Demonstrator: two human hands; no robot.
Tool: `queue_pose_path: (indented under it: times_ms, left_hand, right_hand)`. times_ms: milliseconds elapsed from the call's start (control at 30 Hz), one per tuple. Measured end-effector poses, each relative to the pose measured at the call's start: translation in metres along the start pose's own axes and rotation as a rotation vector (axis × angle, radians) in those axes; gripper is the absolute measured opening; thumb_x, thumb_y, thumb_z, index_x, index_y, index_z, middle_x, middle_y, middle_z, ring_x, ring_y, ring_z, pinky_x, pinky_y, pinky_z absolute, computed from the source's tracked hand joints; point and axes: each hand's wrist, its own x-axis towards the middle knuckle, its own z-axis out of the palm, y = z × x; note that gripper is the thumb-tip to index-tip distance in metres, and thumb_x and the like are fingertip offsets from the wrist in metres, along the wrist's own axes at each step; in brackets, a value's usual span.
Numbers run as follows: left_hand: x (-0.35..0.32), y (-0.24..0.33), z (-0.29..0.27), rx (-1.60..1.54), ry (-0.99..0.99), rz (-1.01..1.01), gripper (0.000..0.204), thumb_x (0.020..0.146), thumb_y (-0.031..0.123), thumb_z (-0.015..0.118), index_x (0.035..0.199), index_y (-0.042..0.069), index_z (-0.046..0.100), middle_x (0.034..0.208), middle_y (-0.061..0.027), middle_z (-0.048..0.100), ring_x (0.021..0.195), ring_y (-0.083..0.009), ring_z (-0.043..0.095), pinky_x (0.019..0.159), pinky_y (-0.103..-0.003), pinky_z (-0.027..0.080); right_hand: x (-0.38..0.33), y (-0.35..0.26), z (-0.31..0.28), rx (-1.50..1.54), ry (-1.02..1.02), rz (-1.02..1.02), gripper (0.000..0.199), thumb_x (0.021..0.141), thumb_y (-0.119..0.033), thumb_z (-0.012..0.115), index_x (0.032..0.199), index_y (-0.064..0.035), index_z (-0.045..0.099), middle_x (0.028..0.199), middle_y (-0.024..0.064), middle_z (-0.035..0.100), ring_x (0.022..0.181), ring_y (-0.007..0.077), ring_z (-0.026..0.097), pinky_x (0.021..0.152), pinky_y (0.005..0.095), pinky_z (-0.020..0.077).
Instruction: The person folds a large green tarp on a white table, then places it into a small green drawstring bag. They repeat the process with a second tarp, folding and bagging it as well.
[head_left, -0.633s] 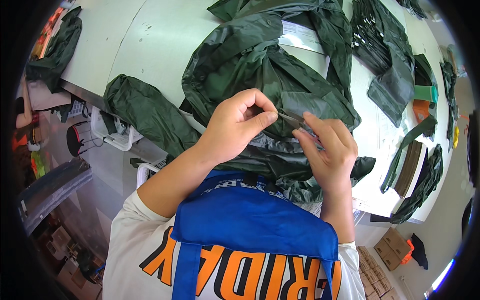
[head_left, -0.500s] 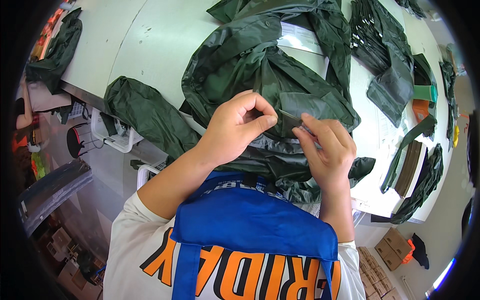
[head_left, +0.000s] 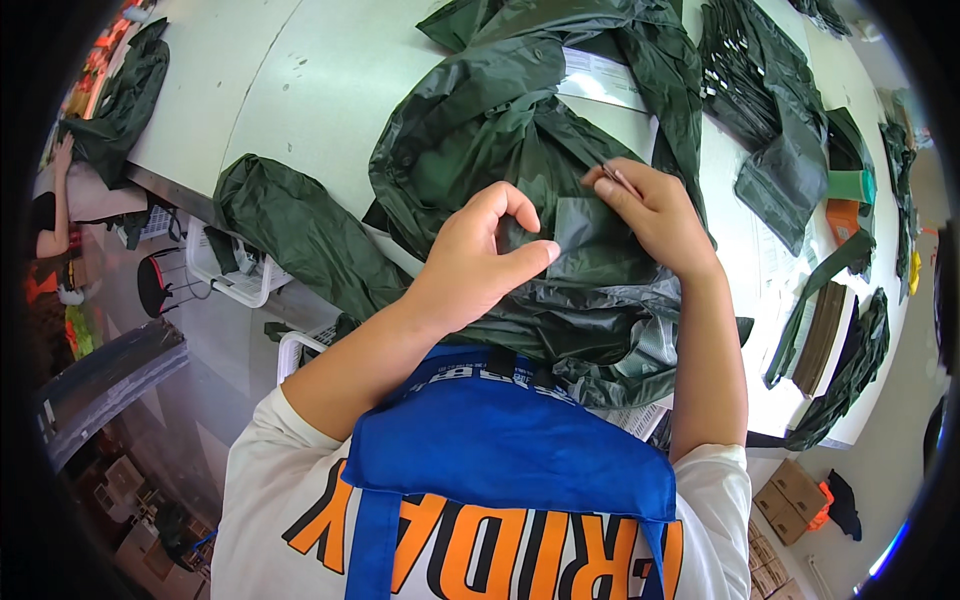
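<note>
A dark green, thin, shiny garment (head_left: 430,130) lies bunched on the white table in front of me, with a flat square patch like a pocket (head_left: 590,240) near its middle. My left hand (head_left: 465,255) is over the garment, left of this patch. Its thumb and forefinger curve apart with nothing visible between them; the other fingers are hidden. Above the patch's upper right corner, my right hand (head_left: 645,205) is closed around a small thin tool (head_left: 617,178). Only a narrow bit of it shows, slightly blurred, so its kind is unclear.
A dark green sleeve-like piece (head_left: 290,230) hangs over the table's left edge, beside a white basket (head_left: 235,280). Stacked dark green pieces (head_left: 740,80) lie at the right, near a green tape roll (head_left: 850,186). Another person's arm (head_left: 60,195) shows at far left.
My right hand has moved up and right, away from my left hand, carrying the small tool. My left thumb and forefinger have spread apart.
</note>
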Motion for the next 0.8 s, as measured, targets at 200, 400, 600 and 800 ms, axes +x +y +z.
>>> queue_pose_path:
  times_ms: [200, 400, 600, 800]
  left_hand:
    - [0.005, 0.006, 0.009, 0.343, 0.084, 0.156, 0.015, 0.078, 0.003, 0.071, 0.09, 0.001, 0.062, 0.092, -0.003, 0.054, 0.089, -0.0112, 0.05, 0.089, -0.026, 0.037]
    - [0.007, -0.003, 0.008, 0.269, 0.129, 0.156, 0.009, 0.078, 0.002, 0.07, 0.085, 0.001, 0.065, 0.083, -0.0022, 0.058, 0.09, -0.0124, 0.049, 0.096, -0.031, 0.03]
    - [0.007, -0.002, 0.009, 0.198, 0.118, 0.141, 0.011, 0.079, 0.001, 0.069, 0.09, -0.001, 0.067, 0.089, -0.0033, 0.058, 0.09, -0.0125, 0.048, 0.09, -0.028, 0.033]
    - [0.004, -0.001, 0.011, 0.114, 0.106, 0.137, 0.013, 0.079, 0.0, 0.069, 0.092, -0.001, 0.067, 0.09, -0.004, 0.057, 0.092, -0.0124, 0.048, 0.088, -0.027, 0.035]
  right_hand:
    - [-0.019, -0.006, 0.01, 0.051, 0.298, -0.121, 0.015, 0.085, -0.005, 0.062, 0.099, 0.0, 0.064, 0.087, 0.0081, 0.062, 0.078, 0.0157, 0.057, 0.072, 0.0267, 0.045]
    - [-0.048, -0.009, 0.024, -0.062, 0.449, -0.213, 0.026, 0.084, -0.015, 0.068, 0.106, -0.0025, 0.061, 0.086, 0.0093, 0.061, 0.072, 0.0158, 0.056, 0.066, 0.0257, 0.0467]
    - [-0.05, -0.005, 0.035, -0.157, 0.386, -0.299, 0.03, 0.071, -0.013, 0.078, 0.099, -0.0052, 0.067, 0.076, 0.0065, 0.059, 0.063, 0.0183, 0.057, 0.056, 0.0277, 0.0473]
    - [-0.046, -0.005, 0.039, -0.16, 0.396, -0.308, 0.03, 0.07, -0.013, 0.078, 0.098, -0.0063, 0.068, 0.073, 0.006, 0.058, 0.061, 0.0183, 0.057, 0.055, 0.0283, 0.0469]
